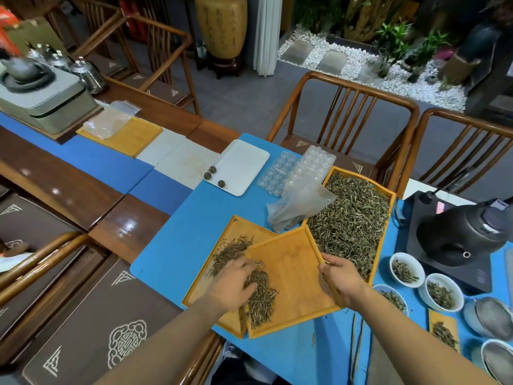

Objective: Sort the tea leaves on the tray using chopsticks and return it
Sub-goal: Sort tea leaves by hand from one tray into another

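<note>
A square bamboo tray point(294, 276) lies tilted across two other wooden trays on the blue mat point(172, 232). The right hand point(342, 276) grips its right rim. The left hand point(231, 282), fingers loosely spread, rests on wiry dry tea leaves point(261, 298) heaped at its left edge.

I see honey-yellow bamboo trays point(294, 276) holding olive-green and pale tea leaves point(352, 218) on a bright blue mat point(177, 232), a white plastic tray point(241, 165), white bowls point(406, 269), a black kettle point(463, 232), and brown seat cushions point(91, 323) with white scrollwork patterns.
</note>
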